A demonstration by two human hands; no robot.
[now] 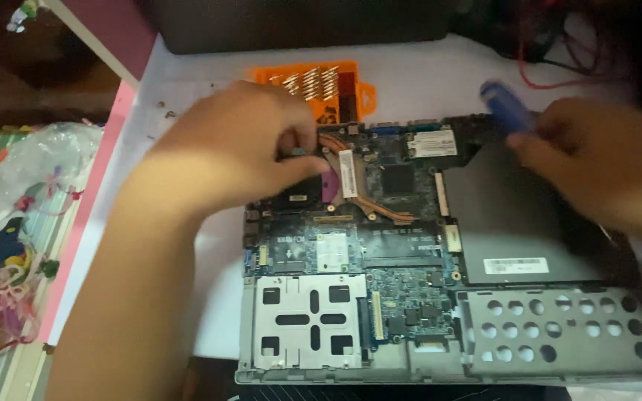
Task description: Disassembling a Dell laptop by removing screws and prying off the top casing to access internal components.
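A small white rectangular label (pixel 515 265) lies flat on the dark grey drive cover, below the right hand (pixel 596 160) and well apart from it. A narrow white upright sticker (pixel 347 173) sits on the green circuit board, just right of the left hand (pixel 243 145), beside the copper heat pipe. A white rectangular label on a small card (pixel 432 142) lies between the two hands, nearer the right. An orange plastic bit-set package (pixel 328 89), holding metal bits, lies just above the left hand. A crumpled clear plastic bag (pixel 46 160) lies well left of the left hand.
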